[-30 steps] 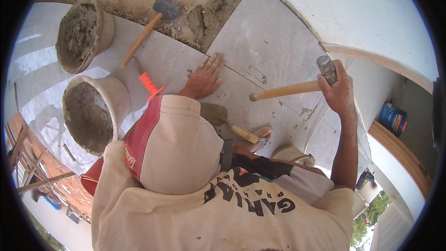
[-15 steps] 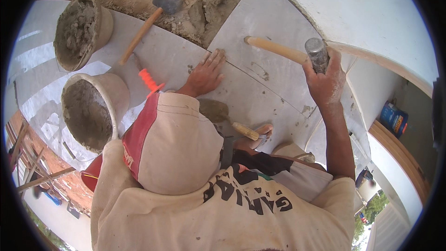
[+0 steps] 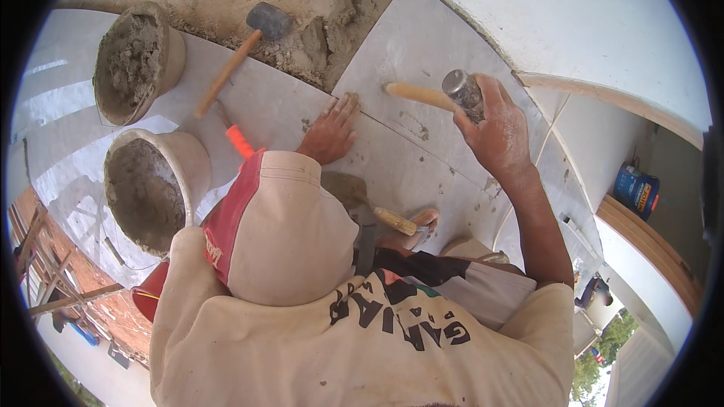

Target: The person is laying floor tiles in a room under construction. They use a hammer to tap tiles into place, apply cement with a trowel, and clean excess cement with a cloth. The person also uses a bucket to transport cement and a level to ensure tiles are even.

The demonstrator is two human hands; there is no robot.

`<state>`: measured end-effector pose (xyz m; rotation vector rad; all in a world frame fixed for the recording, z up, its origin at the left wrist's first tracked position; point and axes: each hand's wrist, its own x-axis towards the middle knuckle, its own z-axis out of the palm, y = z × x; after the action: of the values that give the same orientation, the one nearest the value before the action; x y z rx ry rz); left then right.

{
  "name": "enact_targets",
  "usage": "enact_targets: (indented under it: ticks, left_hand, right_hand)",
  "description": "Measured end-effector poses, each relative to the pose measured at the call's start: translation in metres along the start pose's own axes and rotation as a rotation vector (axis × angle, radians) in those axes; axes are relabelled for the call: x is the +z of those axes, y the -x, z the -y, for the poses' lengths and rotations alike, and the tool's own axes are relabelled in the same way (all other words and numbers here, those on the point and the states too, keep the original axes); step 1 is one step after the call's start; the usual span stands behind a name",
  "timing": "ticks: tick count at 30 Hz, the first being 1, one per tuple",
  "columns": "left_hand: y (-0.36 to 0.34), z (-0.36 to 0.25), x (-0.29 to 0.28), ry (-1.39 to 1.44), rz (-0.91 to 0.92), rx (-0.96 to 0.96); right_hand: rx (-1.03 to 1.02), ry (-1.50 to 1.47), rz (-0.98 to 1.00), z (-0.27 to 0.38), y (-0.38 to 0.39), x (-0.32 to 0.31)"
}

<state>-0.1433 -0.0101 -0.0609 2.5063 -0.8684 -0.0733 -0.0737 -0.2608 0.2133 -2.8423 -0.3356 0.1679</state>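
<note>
My right hand (image 3: 498,124) grips a hammer (image 3: 422,96) by its metal head. Its wooden handle points left over a large pale grey floor tile (image 3: 392,38); whether the butt touches the tile I cannot tell. My left hand (image 3: 332,132) lies flat with fingers spread, close to the joint between this tile and the neighbouring tile (image 3: 283,94). Below it, partly hidden by a cap, a trowel (image 3: 394,220) with a wooden handle rests beside a bare foot. A rubber mallet (image 3: 269,21) lies on the left, its black head at the tile's far edge. An orange-handled tool (image 3: 240,142) lies nearer.
Two buckets of mortar (image 3: 177,64) (image 3: 197,162) stand on the tiles at left, with a red container (image 3: 149,292) below them. Rough mortar (image 3: 362,0) borders the tiles at the far side. A white wall (image 3: 588,15) curves along the right, and a blue can (image 3: 636,190) sits beyond it.
My right hand has moved left and slightly nearer with the hammer, whose handle now appears shorter. My left hand stays flat on the tile. The whole view has shifted a little.
</note>
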Motion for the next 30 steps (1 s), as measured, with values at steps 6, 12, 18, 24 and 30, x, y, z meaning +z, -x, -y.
enact_targets:
  ticks: [6, 12, 18, 24, 30]
  left_hand:
    - [-0.005, 0.001, -0.005, -0.041, -0.036, 0.061]
    - [-0.007, 0.003, -0.006, 0.008, -0.024, 0.072]
    - [-0.002, 0.0, -0.005, 0.032, 0.045, 0.021]
    - [-0.007, 0.003, -0.005, 0.009, 0.008, 0.028]
    - [-0.01, 0.002, -0.005, -0.063, 0.033, 0.055]
  right_hand:
    - [0.025, -0.034, 0.185, 0.008, -0.001, -0.01]
    - [0.053, -0.065, 0.017, 0.011, -0.003, -0.014]
    - [-0.031, -0.069, 0.059, 0.005, 0.001, 0.005]
    - [0.032, -0.107, 0.02, 0.003, 0.003, 0.008]
    - [-0.049, -0.12, -0.086, 0.003, 0.008, -0.002]
